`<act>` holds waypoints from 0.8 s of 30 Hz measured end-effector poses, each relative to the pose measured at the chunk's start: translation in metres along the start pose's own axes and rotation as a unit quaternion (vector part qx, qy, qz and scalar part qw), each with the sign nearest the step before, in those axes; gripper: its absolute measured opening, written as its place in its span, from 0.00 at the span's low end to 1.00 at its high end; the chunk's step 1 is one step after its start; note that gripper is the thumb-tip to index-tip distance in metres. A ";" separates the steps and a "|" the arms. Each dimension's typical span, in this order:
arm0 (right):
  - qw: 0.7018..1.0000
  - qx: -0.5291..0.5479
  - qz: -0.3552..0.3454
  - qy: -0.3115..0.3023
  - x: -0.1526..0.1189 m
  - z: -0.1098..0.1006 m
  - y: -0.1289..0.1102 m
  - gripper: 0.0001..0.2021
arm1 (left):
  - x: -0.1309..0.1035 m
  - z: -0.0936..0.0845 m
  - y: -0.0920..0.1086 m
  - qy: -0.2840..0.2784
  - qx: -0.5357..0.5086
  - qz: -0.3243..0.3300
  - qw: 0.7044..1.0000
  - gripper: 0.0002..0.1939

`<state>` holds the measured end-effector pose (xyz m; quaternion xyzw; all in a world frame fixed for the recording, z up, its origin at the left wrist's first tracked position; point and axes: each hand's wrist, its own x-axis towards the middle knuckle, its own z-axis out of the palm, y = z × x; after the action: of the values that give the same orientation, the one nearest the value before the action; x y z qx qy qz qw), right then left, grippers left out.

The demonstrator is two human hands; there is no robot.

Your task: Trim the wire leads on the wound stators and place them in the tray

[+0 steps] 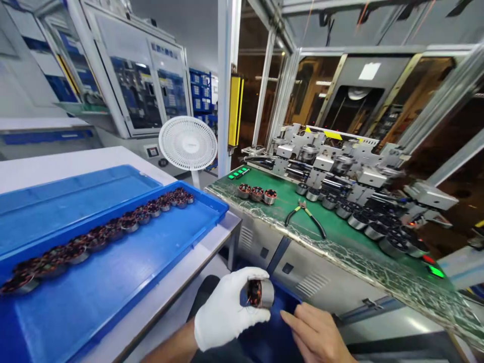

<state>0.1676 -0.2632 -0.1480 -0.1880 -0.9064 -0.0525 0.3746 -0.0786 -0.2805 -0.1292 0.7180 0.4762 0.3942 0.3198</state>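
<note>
Left hand: the left hand (227, 312), in a white glove, is curled closed around a small round motor part (260, 293), thumb and fingers wrapping its metal shell.
Motor part: a short silver cylinder with dark copper-coloured windings showing at its open face; it is held in the air below the front edge of the green desk, above a dark blue bin (272, 333) at the person's lap.
Right hand: the right hand (317, 335) is bare, fingers loosely extended and half open, holding nothing; its fingertips point toward the motor part and sit just beside it, not touching.
White desk: a white desk (162, 292) on the left carries two blue trays.
Front tray: the nearer blue tray (124, 282) holds a long row of wound motor parts (98, 237) running from its near left edge to its far right corner, each touching the next.
Back tray: a second blue tray (71, 201) lies just behind the first, along the desk's far side.
Green desk: a green-topped desk (302, 227) on the right has three wound parts (257, 193) near its far left corner and a pair of pliers (306, 214) lying near its middle.
Silver shells: a line of round silver shells (363, 222) runs along the green desk's back edge, beside a grey metal machine (340, 161).
Fan: a white fan (188, 143) stands between the two desks, facing the viewer.
</note>
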 end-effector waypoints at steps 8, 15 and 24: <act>0.970 0.139 0.195 0.039 0.042 -0.041 -0.018 0.15 | 0.001 -0.001 0.017 0.073 0.205 0.206 0.954 0.17; 0.944 0.220 0.244 -0.034 0.074 -0.023 -0.029 0.06 | -0.001 -0.001 0.018 0.095 0.254 0.270 0.924 0.28; 0.982 -0.089 -0.116 -0.120 0.071 -0.054 0.003 0.18 | -0.019 -0.013 0.000 -0.059 -0.028 0.103 0.992 0.39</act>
<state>0.1579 -0.2521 -0.0602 -0.1191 -0.9520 -0.1532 0.2367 -0.0939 -0.2969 -0.1277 0.7762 0.3685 0.3953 0.3248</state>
